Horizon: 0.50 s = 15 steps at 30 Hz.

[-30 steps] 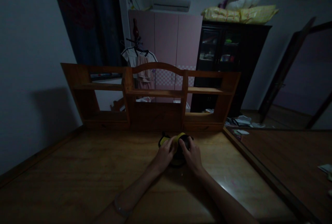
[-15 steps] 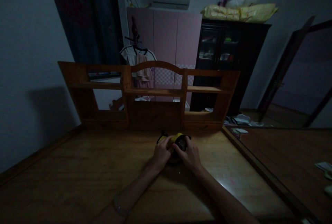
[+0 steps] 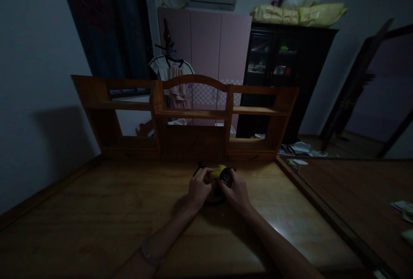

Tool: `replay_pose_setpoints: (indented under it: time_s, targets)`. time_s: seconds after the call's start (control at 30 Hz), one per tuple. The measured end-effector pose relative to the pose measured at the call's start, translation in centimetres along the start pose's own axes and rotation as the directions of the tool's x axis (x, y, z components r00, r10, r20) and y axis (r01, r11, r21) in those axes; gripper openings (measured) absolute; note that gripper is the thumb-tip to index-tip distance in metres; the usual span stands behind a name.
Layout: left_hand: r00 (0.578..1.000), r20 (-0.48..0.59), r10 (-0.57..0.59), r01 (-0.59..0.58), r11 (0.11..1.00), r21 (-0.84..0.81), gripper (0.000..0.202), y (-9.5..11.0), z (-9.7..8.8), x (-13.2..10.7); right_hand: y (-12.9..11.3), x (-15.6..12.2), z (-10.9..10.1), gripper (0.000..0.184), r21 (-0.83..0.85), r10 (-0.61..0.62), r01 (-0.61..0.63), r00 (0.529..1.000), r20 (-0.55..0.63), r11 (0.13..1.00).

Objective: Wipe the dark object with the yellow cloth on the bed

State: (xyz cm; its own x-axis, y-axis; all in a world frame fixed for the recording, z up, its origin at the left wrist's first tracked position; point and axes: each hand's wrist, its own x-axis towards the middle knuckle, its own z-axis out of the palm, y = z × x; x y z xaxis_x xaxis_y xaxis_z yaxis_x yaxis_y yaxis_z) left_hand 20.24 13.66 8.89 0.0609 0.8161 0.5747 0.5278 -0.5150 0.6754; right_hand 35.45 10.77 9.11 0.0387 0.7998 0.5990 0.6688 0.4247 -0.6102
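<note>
A small yellow-and-black object [image 3: 218,170] with a dark round end and a black strap is between my hands, over the wooden tabletop [image 3: 129,210]. Its exact kind is hard to make out in the dim light. My left hand [image 3: 199,190] is closed on its left side, thumb and fingers bent around the yellow part. With the thumb in front and fingers behind, my right hand [image 3: 236,190] grips the dark round end. Part of the black strap hangs below, near the tabletop. The fingers hide much of the object.
A wooden shelf unit [image 3: 193,115] borders the table's far side. Behind it stand a pink wardrobe [image 3: 206,42], hanging clothes [image 3: 174,72] and a dark cabinet [image 3: 290,63]. A dark blurred figure [image 3: 353,98], apparently a person, is at the doorway on the right.
My left hand has shifted slightly left, and its fingers sit a little differently on the object. My right hand stays nearly in place. A dark figure has appeared at the doorway.
</note>
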Motion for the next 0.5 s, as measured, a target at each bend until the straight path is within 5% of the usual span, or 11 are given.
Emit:
replay_pose_setpoints:
  time_s: [0.3,0.5]
  targets:
    - [0.977,0.104,0.185,-0.169,0.975,-0.145,0.036,1.7,-0.6,-0.1,1.9,0.9,1.0,0.030,0.449,0.299,-0.257,0.954,-0.024,0.856]
    - [0.978,0.200,0.057,0.006,0.952,-0.305,0.044,1.1,0.3,-0.2,3.6,1.2,1.7,0.032,0.442,0.355,-0.300,0.934,-0.044,0.845]
